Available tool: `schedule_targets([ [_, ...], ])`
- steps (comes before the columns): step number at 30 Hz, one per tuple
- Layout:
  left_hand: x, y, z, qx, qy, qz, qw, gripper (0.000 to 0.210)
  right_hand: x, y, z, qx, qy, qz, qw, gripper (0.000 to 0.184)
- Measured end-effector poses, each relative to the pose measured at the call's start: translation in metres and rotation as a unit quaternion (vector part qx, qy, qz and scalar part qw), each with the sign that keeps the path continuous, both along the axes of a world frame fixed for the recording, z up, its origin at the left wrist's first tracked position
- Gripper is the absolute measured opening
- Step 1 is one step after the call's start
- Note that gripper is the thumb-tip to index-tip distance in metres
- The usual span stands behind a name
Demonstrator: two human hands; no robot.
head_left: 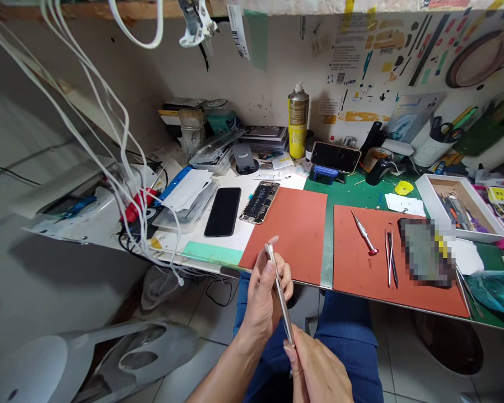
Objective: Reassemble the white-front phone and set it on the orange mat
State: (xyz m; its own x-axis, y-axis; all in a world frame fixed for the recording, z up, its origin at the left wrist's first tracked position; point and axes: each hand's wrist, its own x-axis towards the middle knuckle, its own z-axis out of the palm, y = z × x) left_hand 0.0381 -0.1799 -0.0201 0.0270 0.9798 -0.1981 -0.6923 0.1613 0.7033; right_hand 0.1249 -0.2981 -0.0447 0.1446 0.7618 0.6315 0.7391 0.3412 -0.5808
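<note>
- Left hand (264, 294) is raised upright, fingers wrapped around the upper part of a thin phone (279, 292) seen edge-on.
- Right hand (317, 366) pinches its lower end.
- Phone is held over the lap, just before the tabletop (327, 235) edge.

Your right hand (319, 366) runs off the bottom edge — only its top shows. The phone (279, 292) you hold is edge-on, so its faces can't be seen. A pixelated patch (429, 252) hides something on the right mat (361, 274). The tray's (428, 187) tools are too small to tell apart.
</note>
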Motion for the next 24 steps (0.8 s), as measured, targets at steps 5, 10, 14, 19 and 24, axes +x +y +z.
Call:
schedule_targets([
  [5, 0.000, 0.000, 0.000, 0.005, -0.002, -0.007, 1.000, 0.057, 0.001, -0.001, 0.001, -0.001, -0.007, 0.007, 1.000, 0.025],
  [10, 0.000, 0.000, -0.001, 0.004, 0.005, -0.011, 1.000, 0.058, -0.002, 0.002, -0.002, 0.012, -0.003, 0.002, 1.000, 0.023],
  [14, 0.001, 0.001, -0.003, -0.003, 0.003, -0.028, 1.000, 0.063, -0.011, 0.010, -0.011, 0.086, 0.036, -0.028, 0.995, 0.021],
  [19, 0.003, 0.001, -0.004, -0.014, -0.007, -0.041, 0.999, 0.065, -0.015, 0.011, -0.019, 0.101, 0.048, -0.026, 0.993, 0.024],
  [24, 0.003, 0.002, -0.003, -0.030, -0.007, -0.036, 0.999, 0.064, -0.009, 0.016, -0.017, 0.102, 0.000, -0.041, 0.994, 0.019],
])
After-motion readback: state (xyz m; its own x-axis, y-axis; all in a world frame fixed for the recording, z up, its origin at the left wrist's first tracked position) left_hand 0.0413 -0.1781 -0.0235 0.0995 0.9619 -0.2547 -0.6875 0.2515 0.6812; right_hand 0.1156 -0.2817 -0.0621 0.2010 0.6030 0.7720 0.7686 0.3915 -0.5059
